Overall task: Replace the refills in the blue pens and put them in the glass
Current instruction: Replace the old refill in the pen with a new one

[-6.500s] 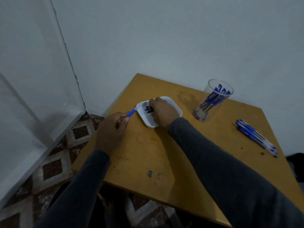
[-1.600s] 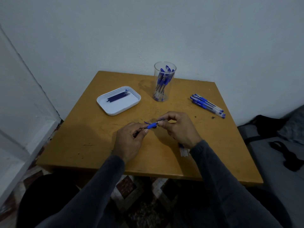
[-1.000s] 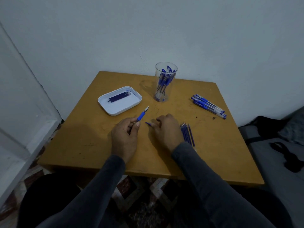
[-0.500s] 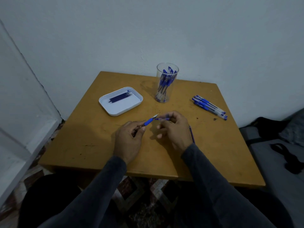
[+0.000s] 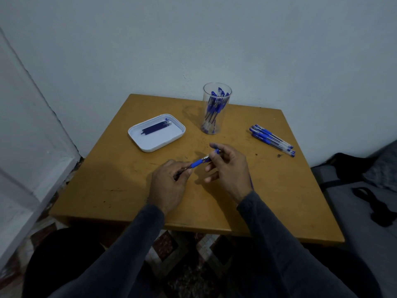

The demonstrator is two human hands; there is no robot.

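My left hand (image 5: 168, 186) grips a blue pen (image 5: 196, 164) by its barrel, tip pointing up and right. My right hand (image 5: 228, 168) pinches the pen cap (image 5: 216, 151) at the pen's tip end, its other fingers spread. A clear glass (image 5: 216, 108) holding several blue pens stands at the back of the wooden table (image 5: 129, 179). Several more blue pens (image 5: 272, 140) lie in a row at the right. Loose refills (image 5: 251, 181) lie mostly hidden behind my right wrist.
A white tray (image 5: 156, 138) with several dark used refills sits at the back left. A white wall stands behind the table, a white frame at the left. Dark bags and straps lie on the floor at the right.
My right hand picked the cap off the table and brought it to the tip of the pen in my left hand. The pen has stayed in my left hand throughout.
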